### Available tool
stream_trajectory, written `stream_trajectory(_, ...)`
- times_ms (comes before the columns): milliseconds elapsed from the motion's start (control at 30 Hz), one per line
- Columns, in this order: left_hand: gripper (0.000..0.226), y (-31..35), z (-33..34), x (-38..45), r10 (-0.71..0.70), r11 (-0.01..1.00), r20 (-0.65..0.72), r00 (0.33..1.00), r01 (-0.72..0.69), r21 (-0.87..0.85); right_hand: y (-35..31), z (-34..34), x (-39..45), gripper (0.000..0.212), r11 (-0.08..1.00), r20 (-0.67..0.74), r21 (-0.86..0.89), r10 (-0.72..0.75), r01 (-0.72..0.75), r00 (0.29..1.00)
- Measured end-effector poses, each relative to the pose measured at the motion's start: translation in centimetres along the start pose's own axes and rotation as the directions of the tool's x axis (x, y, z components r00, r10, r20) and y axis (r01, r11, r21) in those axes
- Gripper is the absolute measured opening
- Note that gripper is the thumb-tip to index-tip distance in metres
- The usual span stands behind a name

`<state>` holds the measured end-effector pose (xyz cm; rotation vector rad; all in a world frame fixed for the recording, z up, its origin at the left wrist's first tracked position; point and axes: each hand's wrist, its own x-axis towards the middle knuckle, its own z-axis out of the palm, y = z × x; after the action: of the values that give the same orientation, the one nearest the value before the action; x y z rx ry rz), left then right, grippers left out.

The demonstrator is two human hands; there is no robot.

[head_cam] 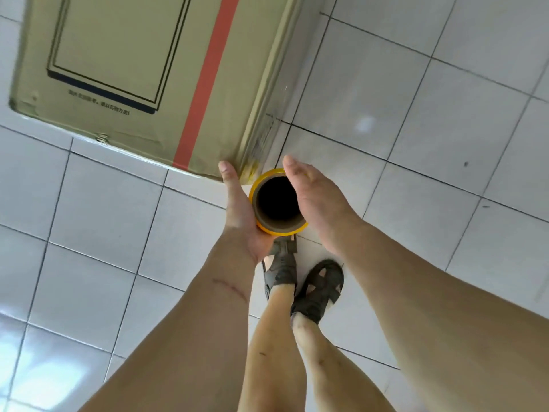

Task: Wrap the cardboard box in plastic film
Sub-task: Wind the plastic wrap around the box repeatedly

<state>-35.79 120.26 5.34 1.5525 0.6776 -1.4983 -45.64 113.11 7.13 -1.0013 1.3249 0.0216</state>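
Observation:
A large cardboard box with a red tape stripe and a black printed rectangle stands on the tiled floor at the upper left. Clear plastic film runs along its right side down to its near corner. A roll of film with a yellow rim and a brown cardboard core stands upright just below that corner, seen from above. My left hand presses its left side and my right hand its right side, so the roll sits between both palms with fingers stretched.
White floor tiles with dark grout lines spread all around. My two legs and feet in dark sandals stand directly below the roll.

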Motion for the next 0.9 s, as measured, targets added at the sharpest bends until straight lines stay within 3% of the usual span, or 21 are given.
stream_trajectory(100, 0.12, 0.0, 0.1, -0.2, -0.002, 1.0, -0.006, 1.0, 0.003, 0.012, -0.3, 0.2, 0.3, 0.028, 1.0, -0.052, -0.009, 0.011, -0.011, 0.999)
stream_trajectory(300, 0.135, 0.2, 1.1, -0.3, 0.089, 0.996, -0.205, 0.975, -0.081, 0.044, -0.5, -0.5, 0.2, 0.023, 0.998, -0.023, -0.036, 0.043, -0.044, 0.999)
stream_trajectory(467, 0.117, 0.3, 1.6, -0.3, 0.06, 0.992, -0.127, 0.99, -0.073, -0.105, -2.1, -0.7, 0.7, 0.022, 0.996, -0.009, -0.073, 0.058, -0.059, 0.998)
stream_trajectory(633, 0.151, -0.8, 2.5, 0.4, 0.036, 0.954, -0.042, 0.998, -0.047, -0.296, -3.9, -1.5, 1.9, 0.013, 0.972, 0.03, -0.236, 0.026, -0.018, 0.999)
stream_trajectory(733, 0.162, -2.3, 3.0, 2.9, 0.002, 0.915, -0.073, 0.997, -0.031, -0.403, -4.6, -2.3, 2.7, 0.013, 0.941, 0.072, -0.337, 0.005, 0.02, 0.997)
stream_trajectory(833, 0.148, -1.2, 3.7, 1.7, 0.02, 0.916, -0.14, 0.99, -0.074, -0.395, -5.0, -2.5, 3.1, 0.016, 0.914, 0.122, -0.403, -0.007, 0.056, 0.993)
stream_trajectory(900, 0.119, 0.1, 4.5, -0.1, 0.054, 0.933, -0.213, 0.976, -0.125, -0.337, -5.0, -3.0, 3.5, 0.021, 0.898, 0.155, -0.433, -0.014, 0.081, 0.988)
